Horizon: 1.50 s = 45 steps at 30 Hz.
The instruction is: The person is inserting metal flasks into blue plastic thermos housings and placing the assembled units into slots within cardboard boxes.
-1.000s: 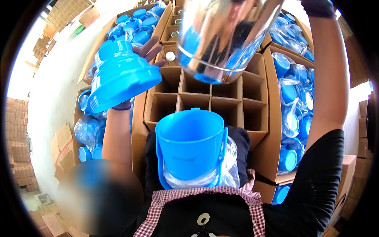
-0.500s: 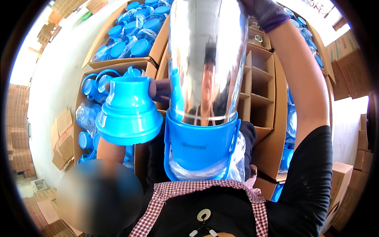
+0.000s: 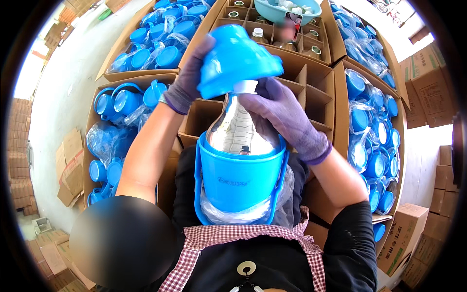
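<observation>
A blue thermos casing (image 3: pixel 243 182) with a side handle stands upright on my lap, clear plastic film around its lower part. Inside it sits a silver glass liner (image 3: pixel 238 131), its tapered top above the rim. My left hand (image 3: pixel 189 73), in a purple-grey glove, grips a blue flared thermos shoulder piece (image 3: pixel 238 61), tilted and blurred over the liner's mouth. My right hand (image 3: pixel 287 109), gloved alike, is closed at the neck around a white stopper (image 3: pixel 245 87); the shoulder piece hides part of its fingertips.
Ahead lies a divided carton (image 3: pixel 318 104) with several silver liners in its far cells. A light-blue basin (image 3: pixel 279 14) of white pieces and a phone (image 3: pixel 292 25) rest on it. Cartons of blue thermos parts (image 3: pixel 126 102) flank me left and right (image 3: pixel 374 160).
The liner has gone down into the casing. My right hand has come down from its top to the neck. My left hand has carried the shoulder piece up and right, over the neck.
</observation>
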### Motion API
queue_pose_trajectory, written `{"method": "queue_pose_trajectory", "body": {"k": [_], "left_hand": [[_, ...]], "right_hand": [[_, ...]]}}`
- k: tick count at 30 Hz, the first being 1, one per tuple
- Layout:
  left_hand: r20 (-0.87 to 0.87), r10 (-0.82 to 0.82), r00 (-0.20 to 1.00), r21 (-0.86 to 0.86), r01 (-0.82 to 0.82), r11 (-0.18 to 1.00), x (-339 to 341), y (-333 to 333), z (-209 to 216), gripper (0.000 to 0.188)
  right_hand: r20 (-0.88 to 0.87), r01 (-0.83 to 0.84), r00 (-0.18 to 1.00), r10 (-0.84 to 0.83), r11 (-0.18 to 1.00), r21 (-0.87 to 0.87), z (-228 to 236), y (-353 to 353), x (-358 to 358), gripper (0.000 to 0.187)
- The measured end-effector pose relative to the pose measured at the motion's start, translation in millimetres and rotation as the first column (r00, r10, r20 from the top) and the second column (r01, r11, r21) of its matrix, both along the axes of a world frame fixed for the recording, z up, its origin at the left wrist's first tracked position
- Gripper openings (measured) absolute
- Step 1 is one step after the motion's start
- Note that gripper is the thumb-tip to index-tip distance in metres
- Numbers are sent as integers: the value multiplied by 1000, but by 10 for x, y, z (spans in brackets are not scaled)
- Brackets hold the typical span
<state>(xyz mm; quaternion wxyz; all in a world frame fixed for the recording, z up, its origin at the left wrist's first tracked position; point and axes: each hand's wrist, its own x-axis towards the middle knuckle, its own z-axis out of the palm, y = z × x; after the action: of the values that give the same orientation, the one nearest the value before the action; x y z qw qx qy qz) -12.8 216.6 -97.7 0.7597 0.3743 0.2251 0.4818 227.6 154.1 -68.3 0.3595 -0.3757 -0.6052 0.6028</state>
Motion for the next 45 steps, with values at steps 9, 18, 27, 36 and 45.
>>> {"method": "queue_pose_trajectory", "body": {"k": [9, 18, 27, 36, 45], "left_hand": [[-184, -370, 911, 0, 376, 926, 206, -411, -42, 111], [-370, -163, 915, -39, 160, 986, 221, -754, 206, 106], [-484, -112, 868, -47, 102, 994, 137, -1039, 338, 109], [-758, 135, 638, 185, 12, 983, 320, -1325, 584, 104], [-343, -207, 916, -349, 80, 934, -56, -1097, -426, 73]], "right_hand": [[521, -337, 853, 25, 788, 515, 169, 111, 1076, 26], [81, -150, 989, 127, 871, 468, 163, 276, 171, 45], [31, -46, 999, 35, 817, 574, 5, -57, 90, 81], [-444, -119, 889, 112, 993, 14, -391, -84, 185, 99], [252, -52, 958, -139, 777, 628, 621, -1057, 93, 81]]}}
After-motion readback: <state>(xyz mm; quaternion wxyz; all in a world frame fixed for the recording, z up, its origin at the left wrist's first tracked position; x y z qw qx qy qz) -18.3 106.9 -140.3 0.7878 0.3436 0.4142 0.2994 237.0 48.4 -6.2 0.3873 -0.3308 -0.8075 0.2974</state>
